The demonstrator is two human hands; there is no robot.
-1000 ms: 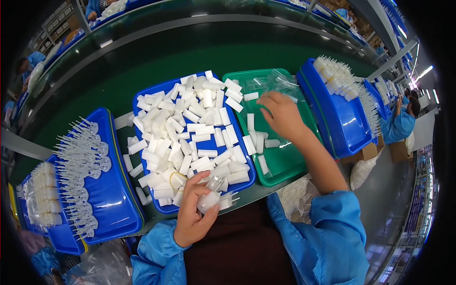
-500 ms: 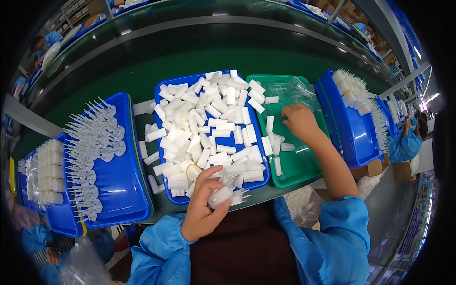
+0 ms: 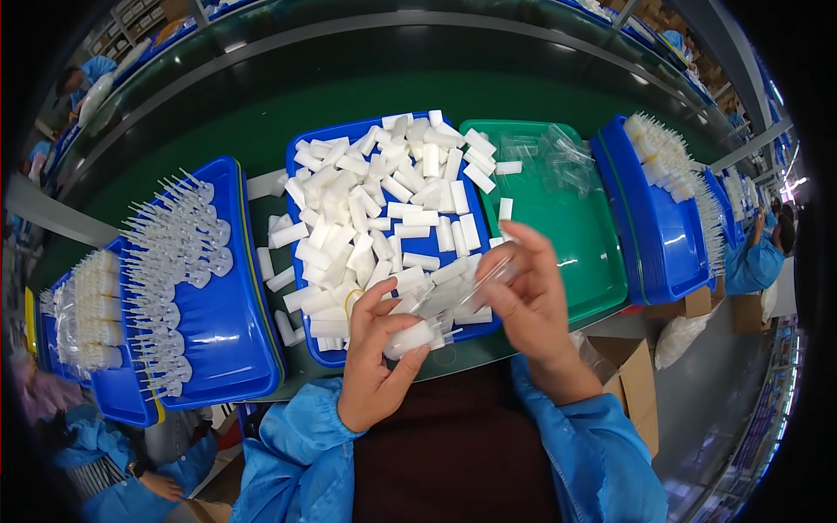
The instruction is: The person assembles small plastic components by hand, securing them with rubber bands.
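I record the right hand (image 3: 534, 312) moved from the green tray (image 3: 591, 248) toward the left hand (image 3: 377, 359), its fingers pinching a clear plastic piece (image 3: 495, 272). The left fingers clamp white pieces (image 3: 408, 340), thin prongs (image 3: 449, 333) outward, presumably for access. Beyond, white blocks (image 3: 327, 235) crowd the blue tray (image 3: 448, 260).

Left hand (image 3: 370, 373) around white parts (image 3: 408, 341), right hand (image 3: 534, 312) with apparently a clear tube (image 3: 494, 274)

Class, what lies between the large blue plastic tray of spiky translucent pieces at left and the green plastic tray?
In the head view, loose white oblong blocks, then a rectangular blue plastic tray heaped with more white blocks.
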